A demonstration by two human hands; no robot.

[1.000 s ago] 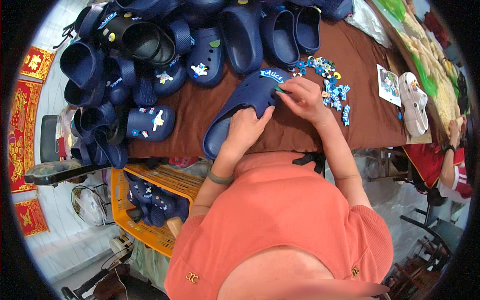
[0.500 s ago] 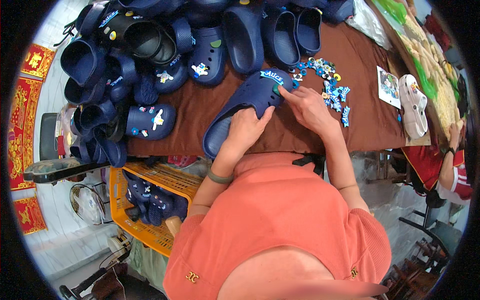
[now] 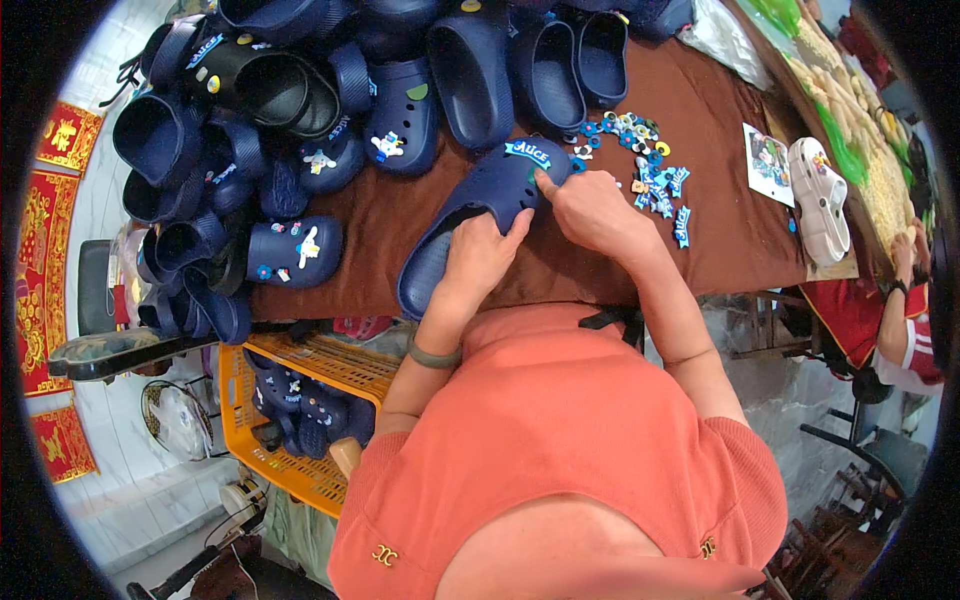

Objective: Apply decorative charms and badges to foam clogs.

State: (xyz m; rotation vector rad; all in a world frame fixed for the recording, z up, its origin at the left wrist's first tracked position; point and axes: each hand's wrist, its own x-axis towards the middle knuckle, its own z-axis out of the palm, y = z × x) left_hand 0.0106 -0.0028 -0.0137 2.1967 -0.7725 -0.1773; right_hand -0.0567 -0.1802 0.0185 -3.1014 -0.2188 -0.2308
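A navy clog (image 3: 470, 215) is held at the near middle of the table (image 3: 720, 250), on the brown cloth, toe pointing away from the person. The left hand (image 3: 480, 255) is wrapped around the clog's opening and side, fingers closed on it. The right hand (image 3: 590, 210) is set against the toe, fingertips (image 3: 545, 183) pressed on the upper just beside a blue lettered charm (image 3: 527, 152) fixed there; whether a small piece is pinched under them cannot be told.

A loose pile of blue and white charms (image 3: 645, 165) is spread on the cloth just right of the clog's toe, near the right hand. A heap of navy clogs (image 3: 300, 130) is stacked across the far left and far edge of the table, several already fitted with small charms. A white clog (image 3: 820, 200) is laid on a card at the right end, next to a small printed sheet (image 3: 768, 160).

An orange crate (image 3: 300, 400) with more navy clogs inside is seen under the table's left side. A green band (image 3: 433, 355) is worn on the left wrist. Another person's arm (image 3: 895, 310), in a red and white sleeve, is visible at the right rim, well apart from the held clog.
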